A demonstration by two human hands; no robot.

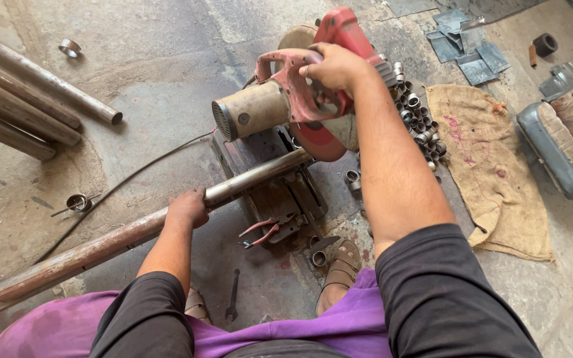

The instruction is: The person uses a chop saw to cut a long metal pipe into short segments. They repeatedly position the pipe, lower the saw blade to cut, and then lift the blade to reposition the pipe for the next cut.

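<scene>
gripping the red chop saw (313, 79) handle, your right hand (334, 66) is closing around it; your left hand (187, 207) is clasping the long steel pipe (140, 229) lying across the saw's base, blade raised. next, judged: steadying the pipe, lowering slowly.

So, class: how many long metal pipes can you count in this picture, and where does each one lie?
5. One long pipe lies across the chop saw, gripped by the left hand. Four stacked pipes lie on the floor at upper left; more may be hidden.
</scene>
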